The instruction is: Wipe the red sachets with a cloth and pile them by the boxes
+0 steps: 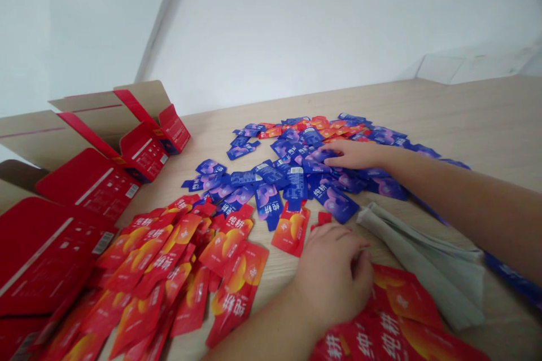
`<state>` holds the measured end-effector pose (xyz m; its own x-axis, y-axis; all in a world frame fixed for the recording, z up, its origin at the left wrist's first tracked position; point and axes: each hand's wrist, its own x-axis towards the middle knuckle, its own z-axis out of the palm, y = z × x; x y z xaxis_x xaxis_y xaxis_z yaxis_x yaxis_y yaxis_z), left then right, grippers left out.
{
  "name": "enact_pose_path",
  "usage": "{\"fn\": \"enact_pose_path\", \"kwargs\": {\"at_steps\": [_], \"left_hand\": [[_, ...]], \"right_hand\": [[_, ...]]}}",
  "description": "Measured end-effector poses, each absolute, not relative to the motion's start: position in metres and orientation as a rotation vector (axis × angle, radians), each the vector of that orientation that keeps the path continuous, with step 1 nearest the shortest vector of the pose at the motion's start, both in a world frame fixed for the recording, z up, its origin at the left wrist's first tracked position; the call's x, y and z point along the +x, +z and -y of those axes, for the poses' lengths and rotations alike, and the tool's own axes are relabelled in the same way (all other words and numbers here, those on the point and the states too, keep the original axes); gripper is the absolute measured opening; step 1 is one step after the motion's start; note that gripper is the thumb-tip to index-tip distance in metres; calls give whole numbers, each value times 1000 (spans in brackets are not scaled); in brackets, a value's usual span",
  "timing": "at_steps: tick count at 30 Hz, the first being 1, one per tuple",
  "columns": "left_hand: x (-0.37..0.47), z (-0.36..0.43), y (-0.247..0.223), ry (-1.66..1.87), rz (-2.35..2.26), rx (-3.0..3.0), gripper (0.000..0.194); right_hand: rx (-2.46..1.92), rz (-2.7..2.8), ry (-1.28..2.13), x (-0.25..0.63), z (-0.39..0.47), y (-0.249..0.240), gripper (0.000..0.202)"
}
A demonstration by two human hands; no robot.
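My right hand (353, 155) reaches across a spread of blue sachets (315, 161) printed with purple fruit. Its thumb and fingers are apart, with the fingertips resting on the sachets. Nearer to me, my left hand (332, 276) is closed, knuckles up and fingers curled under. A small red sachet end (324, 218) shows just past its knuckles; whatever lies inside the fingers is hidden. Beside this hand is a single red-orange sachet (292, 229). More red sachets (393, 321) lie below and right of the left wrist, partly covered by it.
Along the left stand several open red boxes (91, 183) with raised cardboard flaps. A heap of red-orange sachets (156, 259) lies before them. A folded pale grey cloth-like piece (427, 265) lies under my right forearm's near side. Behind the wooden table (466, 107) rises a white wall (317, 28).
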<state>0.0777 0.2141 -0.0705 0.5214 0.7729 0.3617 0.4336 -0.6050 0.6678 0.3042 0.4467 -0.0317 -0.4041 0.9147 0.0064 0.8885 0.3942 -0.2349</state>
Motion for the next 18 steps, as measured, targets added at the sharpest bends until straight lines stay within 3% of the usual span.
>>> {"fn": "enact_pose_path", "kwargs": {"at_steps": [2,5,10,12,15,18], "left_hand": [[78,-214,-71,908,-985,2241,12],[78,-214,-71,911,-979,2232,11],[78,-214,-73,896,-971,2251,13],[78,-214,-73,898,-980,2254,16],[78,-214,-74,887,-979,2258,13],[79,-214,-74,873,-971,2256,12]], "right_hand": [[-1609,2511,312,306,-449,-31,52],[-1694,2449,231,315,-463,-32,60],[-1853,2485,240,330,-504,-34,112],[-1896,2516,289,329,-523,-36,122],[-1887,2527,266,320,-549,-43,122],[-1784,2472,143,310,-566,-56,107]]}}
